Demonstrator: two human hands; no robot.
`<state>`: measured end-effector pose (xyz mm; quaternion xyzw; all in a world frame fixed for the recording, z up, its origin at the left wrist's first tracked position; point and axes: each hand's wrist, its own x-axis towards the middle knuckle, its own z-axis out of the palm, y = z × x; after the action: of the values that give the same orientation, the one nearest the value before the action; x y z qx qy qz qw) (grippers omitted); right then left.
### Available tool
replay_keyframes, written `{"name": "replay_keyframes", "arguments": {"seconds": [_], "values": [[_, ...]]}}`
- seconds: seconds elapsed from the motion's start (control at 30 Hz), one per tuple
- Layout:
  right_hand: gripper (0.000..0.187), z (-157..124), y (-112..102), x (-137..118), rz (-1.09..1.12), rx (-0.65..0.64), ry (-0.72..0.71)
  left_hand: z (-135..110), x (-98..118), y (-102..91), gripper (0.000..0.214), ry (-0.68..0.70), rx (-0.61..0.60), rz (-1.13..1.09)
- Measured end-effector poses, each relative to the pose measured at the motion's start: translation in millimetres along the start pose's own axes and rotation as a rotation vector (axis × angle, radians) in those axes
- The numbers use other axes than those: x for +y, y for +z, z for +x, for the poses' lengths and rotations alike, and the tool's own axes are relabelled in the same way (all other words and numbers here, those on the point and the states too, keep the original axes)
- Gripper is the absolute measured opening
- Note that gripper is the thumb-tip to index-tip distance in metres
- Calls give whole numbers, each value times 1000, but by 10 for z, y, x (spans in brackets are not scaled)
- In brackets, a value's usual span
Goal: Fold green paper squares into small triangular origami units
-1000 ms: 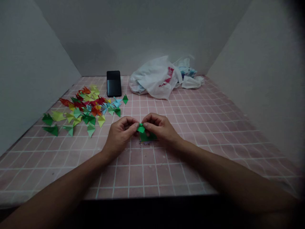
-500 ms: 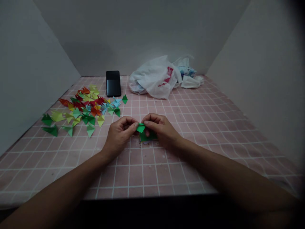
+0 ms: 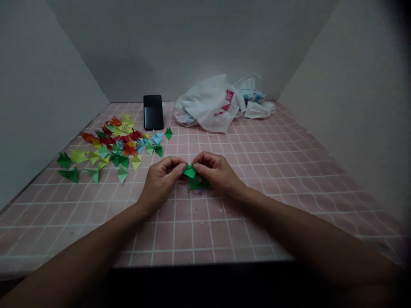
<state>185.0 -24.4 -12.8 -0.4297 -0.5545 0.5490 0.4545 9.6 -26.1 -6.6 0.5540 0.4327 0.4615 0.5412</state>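
Between my two hands is a small piece of folded green origami paper (image 3: 189,171), partly covered by my fingers. My left hand (image 3: 163,176) pinches its left side between thumb and fingers. On the other side, my right hand (image 3: 216,172) grips the right edge the same way, thumb on the near face. Just below and behind it, a small stack of coloured paper squares (image 3: 198,184) lies on the table, dark green on top, partly hidden by my right hand.
To the left spreads a pile of folded paper cranes (image 3: 118,141) in several colours. A black phone (image 3: 153,113) lies behind them. White plastic bags (image 3: 208,105) rest near the back wall. A pink checked cloth (image 3: 183,239) covers the table, with walls on three sides.
The top edge of the green paper looks flatter between my fingertips. Both hands stay almost in the same place.
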Motion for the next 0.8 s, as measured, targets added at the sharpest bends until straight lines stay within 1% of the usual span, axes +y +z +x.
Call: {"name": "replay_keyframes", "arguments": {"seconds": [0.1, 0.2, 0.3, 0.37, 0.53, 0.8], "values": [[15, -10, 11, 3, -71, 43, -44, 1, -6, -3, 23, -16, 0, -38], [12, -26, 18, 18, -179, 79, -125, 10, -8, -3, 25, -43, -1, -48], [9, -34, 24, 40, -258, 92, -187, 22, -10, -1, 24, -41, 12, -8], [8, -35, 28, 48, -278, 91, -201, 26, -11, 2, 22, -34, 25, 30], [10, -37, 29, 28, -223, 76, -169, 18, -11, 8, 19, -23, 33, 84], [21, -40, 10, -11, -135, -5, -80, 13, -2, -15, 19, -10, -55, 90]]}}
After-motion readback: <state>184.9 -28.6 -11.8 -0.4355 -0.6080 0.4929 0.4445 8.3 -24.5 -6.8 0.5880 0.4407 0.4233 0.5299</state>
